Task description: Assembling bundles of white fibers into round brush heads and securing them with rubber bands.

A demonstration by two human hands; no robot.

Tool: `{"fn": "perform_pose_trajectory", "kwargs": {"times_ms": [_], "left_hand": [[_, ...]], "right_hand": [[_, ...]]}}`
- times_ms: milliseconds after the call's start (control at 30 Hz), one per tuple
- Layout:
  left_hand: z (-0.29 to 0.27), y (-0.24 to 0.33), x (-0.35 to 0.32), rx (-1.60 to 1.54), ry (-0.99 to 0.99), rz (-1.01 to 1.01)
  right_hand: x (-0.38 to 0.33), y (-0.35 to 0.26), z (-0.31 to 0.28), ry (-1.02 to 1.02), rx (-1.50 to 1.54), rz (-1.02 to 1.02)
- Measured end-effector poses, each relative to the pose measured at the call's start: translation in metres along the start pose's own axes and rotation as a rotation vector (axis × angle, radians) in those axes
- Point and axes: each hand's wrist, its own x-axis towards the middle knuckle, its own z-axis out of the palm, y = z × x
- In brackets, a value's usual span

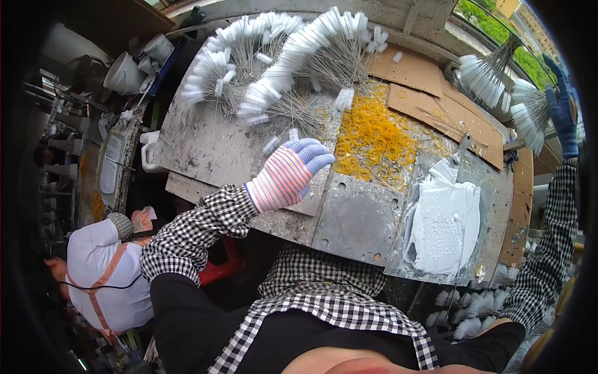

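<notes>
My left hand [289, 174], in a striped knit glove, hovers over the near middle of the worktable [205, 149]. Its fingers are stretched to the right, and nothing shows in them. Just beyond it lie a few loose white-bristled wire brushes [271, 146]. A large pile of the same brushes [280, 75] spreads across the far side. Off at the far right, my right hand [564, 112] wears a blue glove and reaches up with fingers extended. It is beside a fanned bundle of wire brushes [529, 118]; whether it touches them I cannot tell.
Yellow rings [374, 137] are heaped mid-table next to cardboard sheets [445, 115]. A metal plate [355, 215] and a slab of white paste [445, 218] lie nearer. Another person [109, 277] works at the left. White buckets [124, 73] stand at the back left.
</notes>
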Motion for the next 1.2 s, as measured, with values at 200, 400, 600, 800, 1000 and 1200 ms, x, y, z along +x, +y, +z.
{"fn": "perform_pose_trajectory", "kwargs": {"times_ms": [200, 400, 600, 800, 1000, 1200], "left_hand": [[-0.011, -0.079, 0.027, 0.061, -0.127, -0.248], [0.010, -0.108, 0.070, 0.604, -0.619, -0.270], [0.028, -0.146, 0.036, 0.674, -0.291, 0.011], [-0.013, -0.101, -0.010, 0.322, -0.156, 0.214], [-0.053, -0.053, -0.031, -0.176, 0.504, -0.016], [-0.036, 0.002, 0.001, -1.029, 0.616, -0.284]], "right_hand": [[0.031, -0.360, 0.055, -0.045, 0.703, -0.284], [0.062, -0.470, 0.185, -0.120, 0.731, -0.243], [0.069, -0.491, 0.231, -0.413, 0.777, -0.169], [0.052, -0.475, 0.248, -0.237, 0.980, -0.209], [0.055, -0.482, 0.226, -0.284, 0.860, -0.210], [0.042, -0.485, 0.085, -0.252, 1.898, 0.234]]}}
